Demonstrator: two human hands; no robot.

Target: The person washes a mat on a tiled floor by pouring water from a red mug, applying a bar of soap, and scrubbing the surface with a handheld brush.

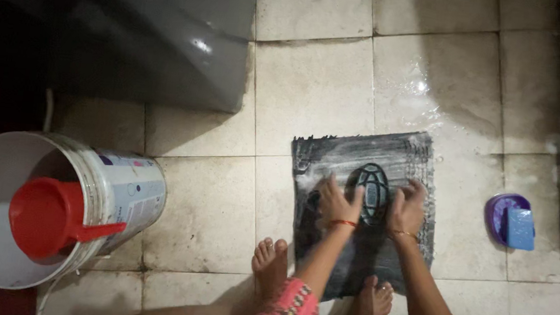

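Observation:
A dark, soapy cloth (362,155) lies spread flat on the wet tiled floor (313,92). On its middle sits a dark oval scrubbing brush (373,187). My left hand (336,202) presses on the cloth and touches the brush's left side. My right hand (409,205) grips the brush's right side. Both hands wear bangles at the wrists. My bare feet stand at the cloth's near edge, the right one on the cloth.
A white bucket (120,183) with a red mug (48,217) inside stands at the left. A purple soap dish holding a blue soap bar (519,228) rests on the floor at the right. A large grey appliance (162,30) fills the upper left. A dark wall edge runs along the right.

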